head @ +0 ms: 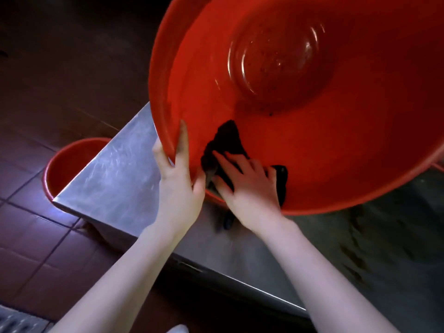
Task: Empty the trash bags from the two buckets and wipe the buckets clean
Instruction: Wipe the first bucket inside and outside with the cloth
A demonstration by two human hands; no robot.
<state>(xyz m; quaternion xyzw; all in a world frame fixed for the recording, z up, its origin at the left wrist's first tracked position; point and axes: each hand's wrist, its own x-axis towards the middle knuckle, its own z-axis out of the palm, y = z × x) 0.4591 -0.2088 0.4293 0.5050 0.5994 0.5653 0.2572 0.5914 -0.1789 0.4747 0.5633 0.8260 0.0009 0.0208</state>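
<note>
A large red bucket lies tilted on its side on the steel counter, its mouth facing me. Its wet bottom shows dark specks. My left hand grips the bucket's near rim, thumb inside and fingers outside. My right hand presses a dark cloth against the lower inner wall with spread fingers. A second red bucket stands on the floor to the left, partly hidden behind the counter's corner.
The steel counter runs from the left corner to the lower right, with a dark wet surface on the right. Reddish floor tiles lie to the left. A metal floor grate shows at the bottom left corner.
</note>
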